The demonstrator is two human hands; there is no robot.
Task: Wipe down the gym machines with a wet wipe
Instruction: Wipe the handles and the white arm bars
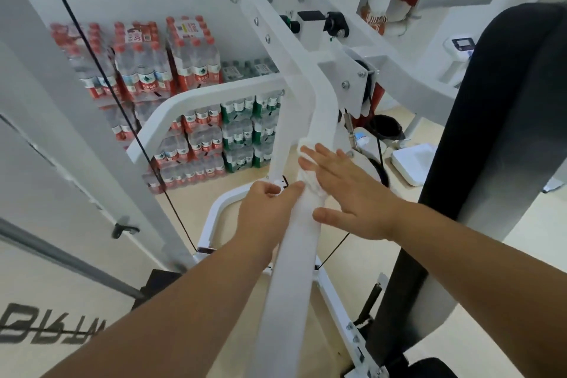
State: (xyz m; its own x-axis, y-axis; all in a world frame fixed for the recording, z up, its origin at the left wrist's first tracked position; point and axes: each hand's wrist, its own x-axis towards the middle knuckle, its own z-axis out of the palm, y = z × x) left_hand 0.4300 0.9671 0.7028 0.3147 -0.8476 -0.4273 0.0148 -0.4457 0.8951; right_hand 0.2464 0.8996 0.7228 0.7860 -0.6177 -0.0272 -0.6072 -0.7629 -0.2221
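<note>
A white gym machine fills the view, and its sloping frame beam runs from the bottom centre up to the middle. My left hand is wrapped around the beam's left side, thumb across its top. My right hand lies flat with fingers spread on the beam's right side. It presses a crumpled white wet wipe against the metal. Most of the wipe is hidden under my palm and fingers.
A black padded backrest stands tall at the right. A black cable runs diagonally on the left beside a white upright. Stacked packs of water bottles sit on the floor behind the machine. A black bin and a white scale lie beyond.
</note>
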